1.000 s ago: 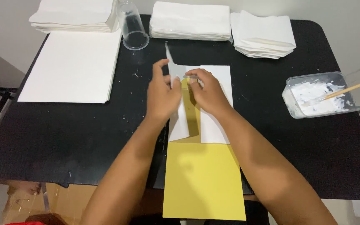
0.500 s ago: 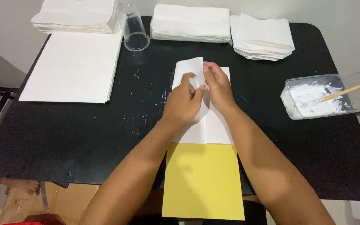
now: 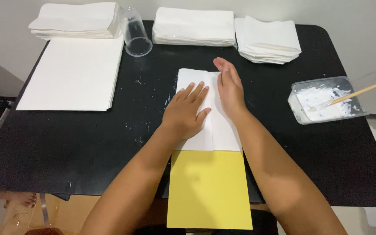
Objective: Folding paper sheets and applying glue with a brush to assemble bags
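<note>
A folded white paper sheet [image 3: 223,135] lies flat on the black table [image 3: 88,143], its near edge over a yellow sheet [image 3: 207,191] that hangs past the table's front edge. My left hand [image 3: 187,112] rests palm down on the left half of the white paper, fingers spread. My right hand [image 3: 228,85] lies flat along the paper's right part, fingers straight and pointing away from me. Neither hand grips anything.
A wide stack of white sheets [image 3: 72,74] lies at the left, with folded white stacks [image 3: 77,19] [image 3: 194,26] [image 3: 268,39] along the back. A clear plastic cup [image 3: 135,32] lies tipped beside them. At the right stands a clear tub of white paste [image 3: 325,100] with a wooden stick [image 3: 362,91].
The flap of white paper that both hands held up has been folded over and laid flat. Both hands have opened and now press on the sheet.
</note>
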